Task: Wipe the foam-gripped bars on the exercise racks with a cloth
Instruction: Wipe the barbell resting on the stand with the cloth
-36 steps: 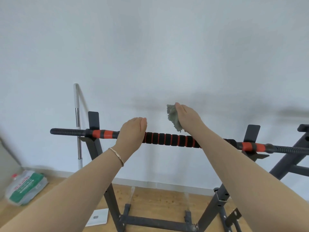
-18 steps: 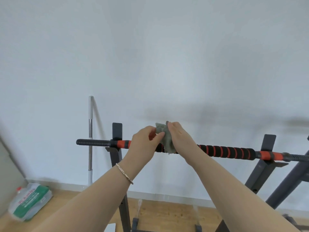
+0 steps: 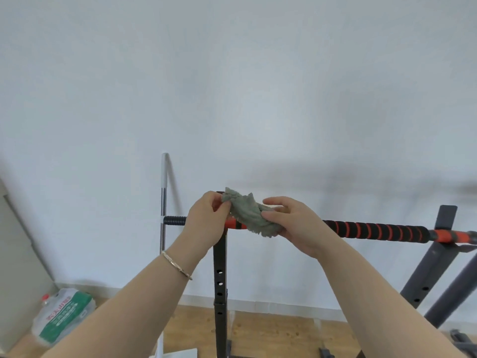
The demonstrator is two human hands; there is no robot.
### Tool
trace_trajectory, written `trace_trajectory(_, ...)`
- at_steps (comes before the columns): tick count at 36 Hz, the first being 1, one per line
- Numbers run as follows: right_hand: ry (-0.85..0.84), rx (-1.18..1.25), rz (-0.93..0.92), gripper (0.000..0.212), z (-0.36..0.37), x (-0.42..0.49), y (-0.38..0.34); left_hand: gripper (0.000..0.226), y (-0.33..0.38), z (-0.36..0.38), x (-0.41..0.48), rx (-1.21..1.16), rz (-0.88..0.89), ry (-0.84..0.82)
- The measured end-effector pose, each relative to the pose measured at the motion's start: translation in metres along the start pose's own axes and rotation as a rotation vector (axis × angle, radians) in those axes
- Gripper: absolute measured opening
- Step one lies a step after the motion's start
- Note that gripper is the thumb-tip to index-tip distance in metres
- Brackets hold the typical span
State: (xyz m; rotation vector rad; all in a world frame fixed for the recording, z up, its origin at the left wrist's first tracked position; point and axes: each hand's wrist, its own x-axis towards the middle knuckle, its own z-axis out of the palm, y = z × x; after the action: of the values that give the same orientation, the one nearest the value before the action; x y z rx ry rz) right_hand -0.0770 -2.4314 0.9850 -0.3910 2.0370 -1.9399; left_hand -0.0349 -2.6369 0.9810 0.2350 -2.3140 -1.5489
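A grey-green cloth is being held stretched between both hands, across the orange section of the foam-gripped bar beside the left rack upright; whether the bar is being touched cannot be told. One end is being pinched by the curled fingers and thumb of the left hand. The other end is being gripped by the right hand, with bent fingers and thumb closed narrowly on it. A thin bracelet is being worn on the left wrist. The bar is being carried on dark uprights with peg holes. Behind, a mop handle is being propped against the white wall, and a large water bottle is lying by the wooden floor at lower left.
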Motion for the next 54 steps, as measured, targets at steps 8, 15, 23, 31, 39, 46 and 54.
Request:
trace_trajectory(8,0.099,0.046,-0.022,0.020,0.035,0.005,0.004,0.014,-0.020,-0.040,0.001,-0.137,-0.063,-0.037)
trace_trajectory(15,0.131,-0.017,-0.064,0.013,0.066,0.014,0.012,0.032,-0.027,-0.054,0.008,-0.324,-0.334,-0.192)
trace_trajectory(23,0.096,0.046,-0.044,0.024,0.073,0.021,0.022,0.006,-0.057,-0.061,0.011,-0.085,-0.170,-0.121)
trace_trajectory(31,0.113,0.044,-0.044,0.016,0.068,0.025,0.031,0.009,-0.073,-0.066,0.018,-0.177,-0.153,0.042)
trace_trajectory(39,0.360,-0.336,-0.108,0.006,0.075,0.043,0.055,0.009,-0.096,-0.053,0.029,-0.049,-0.114,0.111)
trace_trajectory(46,0.393,-0.656,-0.228,0.012,0.088,0.046,0.082,0.008,-0.112,-0.042,0.036,0.090,-0.146,0.083)
trace_trajectory(54,0.411,-0.877,-0.282,0.012,0.089,0.051,0.106,0.006,-0.126,-0.034,0.030,0.151,-0.188,-0.053)
